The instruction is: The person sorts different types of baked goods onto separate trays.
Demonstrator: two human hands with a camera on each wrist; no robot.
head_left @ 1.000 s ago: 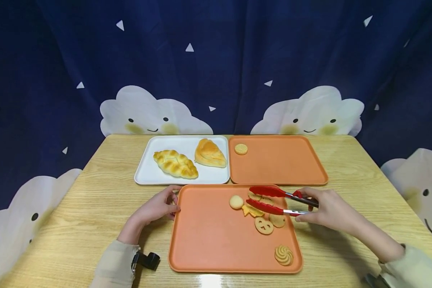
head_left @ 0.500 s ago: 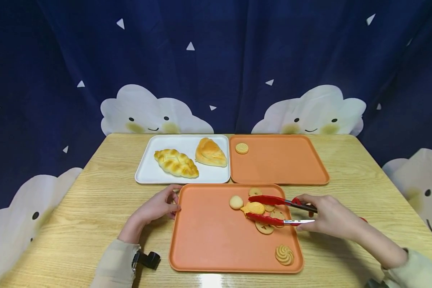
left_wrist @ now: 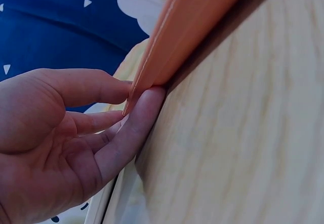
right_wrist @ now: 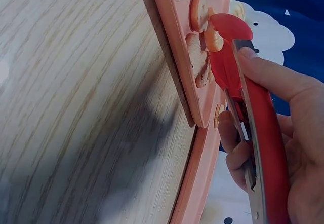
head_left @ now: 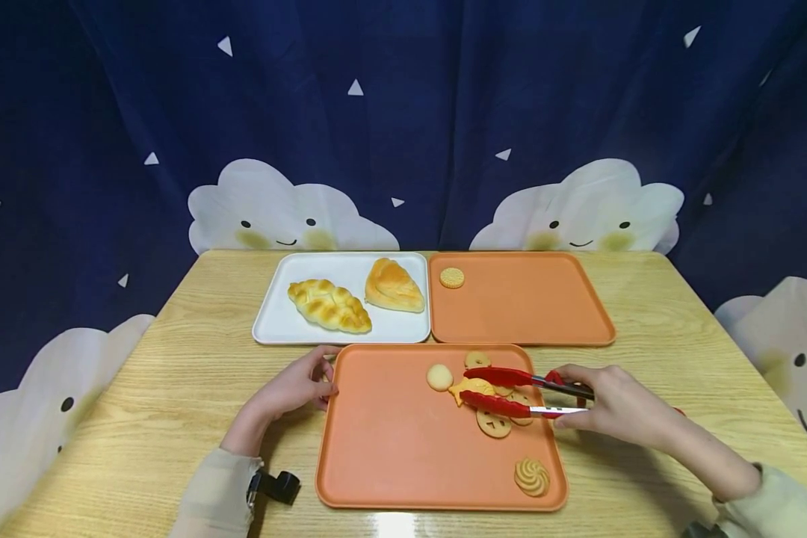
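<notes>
My right hand [head_left: 615,407] grips red tongs [head_left: 511,390] over the near orange tray [head_left: 390,448]. The tong tips close around a yellow fish-shaped cookie [head_left: 472,388]. Around it lie a round cookie [head_left: 440,377], a ring cookie [head_left: 477,359], a face cookie [head_left: 493,424] and a swirl cookie [head_left: 530,477]. In the right wrist view the right hand [right_wrist: 276,148] holds the tongs [right_wrist: 238,72] above the tray's edge [right_wrist: 179,77]. My left hand [head_left: 296,387] touches the tray's left rim; in the left wrist view its fingers [left_wrist: 136,127] press against the rim [left_wrist: 167,46].
A white tray [head_left: 276,321] at the back holds a braided bread [head_left: 328,305] and a folded bread [head_left: 392,285]. Beside it a second orange tray [head_left: 531,306] carries one round biscuit [head_left: 451,277]. Everything stands on a wooden table [head_left: 141,403] before a blue curtain.
The tongs moved from the far cookies down to the fish-shaped cookie and closed around it. The left hand stayed on the tray rim.
</notes>
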